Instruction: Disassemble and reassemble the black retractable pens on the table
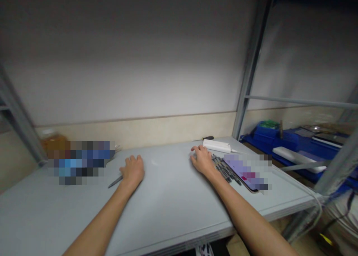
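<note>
On the left of the grey tabletop, my left hand rests palm down, its fingers slightly apart. A dark grey pen lies beside it, one end hidden behind the wrist. My right hand is over the table with fingers spread, at the left side of a pile of similar dark pens. The palm side of both hands is hidden, and no held object shows in either. Right of the pens lies a phone or tablet, its screen partly blurred out.
A white power strip and a screwdriver lie at the back near the wall. At the left stand a jar and a pixelated bluish item. Metal posts frame the table; blue bins sit on the right.
</note>
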A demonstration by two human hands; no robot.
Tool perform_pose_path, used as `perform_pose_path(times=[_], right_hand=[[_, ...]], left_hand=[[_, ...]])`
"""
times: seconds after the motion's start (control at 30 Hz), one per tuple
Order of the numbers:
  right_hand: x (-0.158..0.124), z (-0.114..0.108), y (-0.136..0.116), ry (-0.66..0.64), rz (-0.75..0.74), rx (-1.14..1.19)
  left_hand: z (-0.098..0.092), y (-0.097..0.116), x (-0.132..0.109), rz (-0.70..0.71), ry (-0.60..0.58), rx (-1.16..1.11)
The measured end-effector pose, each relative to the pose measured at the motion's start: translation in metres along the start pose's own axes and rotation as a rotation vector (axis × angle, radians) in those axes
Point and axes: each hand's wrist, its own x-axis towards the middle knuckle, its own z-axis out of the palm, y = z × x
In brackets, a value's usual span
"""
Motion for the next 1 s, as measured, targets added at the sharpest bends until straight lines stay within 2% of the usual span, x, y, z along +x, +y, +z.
perform_pose_path(times=[0.1,0.23,0.37,0.5,0.6,0.7,0.8,0.9,1.0], right_hand=[[-0.001,0.001,-0.004,-0.002,-0.042,0.024],[-0.003,0.001,-0.008,0.002,-0.100,0.073],[-0.006,0.000,-0.013,-0.024,-0.244,0.195],[-0.010,0.003,-0.024,-0.099,-0.403,0.372],[-0.012,0.006,-0.031,-0.194,-0.436,0.479],[-0.012,0.008,-0.034,-0.264,-0.377,0.649],[-0.009,0.007,-0.033,-0.246,-0.273,0.895],[-0.005,0.004,-0.030,-0.226,-0.130,1.057],[-0.002,0.000,-0.029,-0.245,-0.023,1.121]], left_hand=[[-0.002,-0.005,0.003,0.026,-0.047,-0.014],[0.001,-0.003,0.004,0.183,-0.048,-0.064],[0.005,0.014,-0.001,0.427,-0.015,-0.295],[0.002,0.037,-0.015,0.681,0.030,-0.601],[-0.004,0.047,-0.025,0.786,0.051,-0.727],[-0.009,0.050,-0.028,0.832,0.146,-0.737],[-0.013,0.048,-0.027,0.843,0.238,-0.702],[-0.012,0.043,-0.021,0.814,0.275,-0.632],[-0.010,0.035,-0.014,0.759,0.293,-0.552]])
